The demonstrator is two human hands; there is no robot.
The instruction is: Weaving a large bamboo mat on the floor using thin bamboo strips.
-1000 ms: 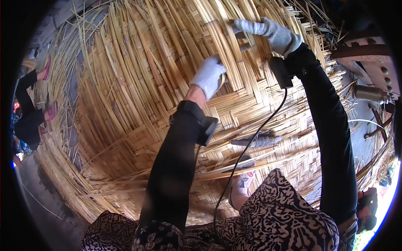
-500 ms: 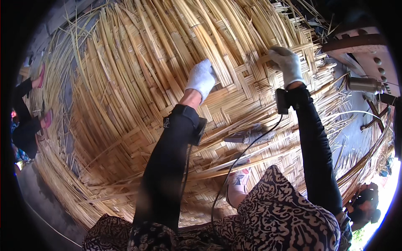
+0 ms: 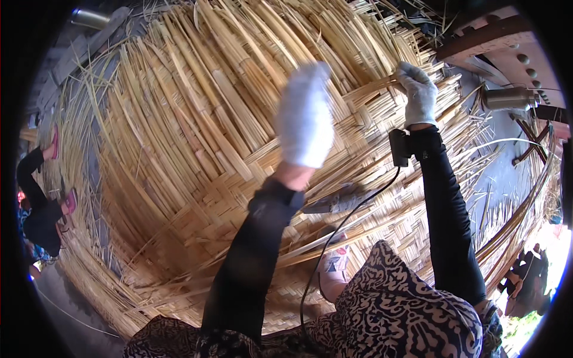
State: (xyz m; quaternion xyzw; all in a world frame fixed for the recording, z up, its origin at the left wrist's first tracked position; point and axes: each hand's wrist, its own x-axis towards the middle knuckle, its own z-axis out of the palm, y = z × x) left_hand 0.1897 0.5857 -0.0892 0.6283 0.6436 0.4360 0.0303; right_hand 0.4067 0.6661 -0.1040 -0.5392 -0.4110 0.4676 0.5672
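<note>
In the head view, a woven mat [image 3: 233,197] of straw-coloured strips spreads over most of the ground in front of the person, tightly plaited in its nearer part, with long loose strips [image 3: 179,89] running side by side toward the far edge. The left hand [image 3: 306,116], in a white glove, is over the middle of the mat, smeared by motion blur; its fingers cannot be made out, so whether they are apart, together or clamped on a strip cannot be told. The right hand [image 3: 419,89], gloved as well, is toward the mat's right side, its fingers bent together on the end of a flat strip [image 3: 373,88] that slants away leftward across the weave. Below that hand a black box [image 3: 399,148] sits at the wrist, and a dark cable [image 3: 358,206] curves down from it toward the patterned skirt [image 3: 412,298]. A grey object [image 3: 337,201] lies on the mat, partly hidden by the cable. As for containers, a metallic cylinder [image 3: 509,99] lies on its side beside the reddish metal frame [image 3: 507,45] at the right, and a similar shiny canister [image 3: 90,19] shows at the upper left; the inside of neither can be seen. At the left edge another person's pink shoe [image 3: 71,201] shows near the strewn straw.
</note>
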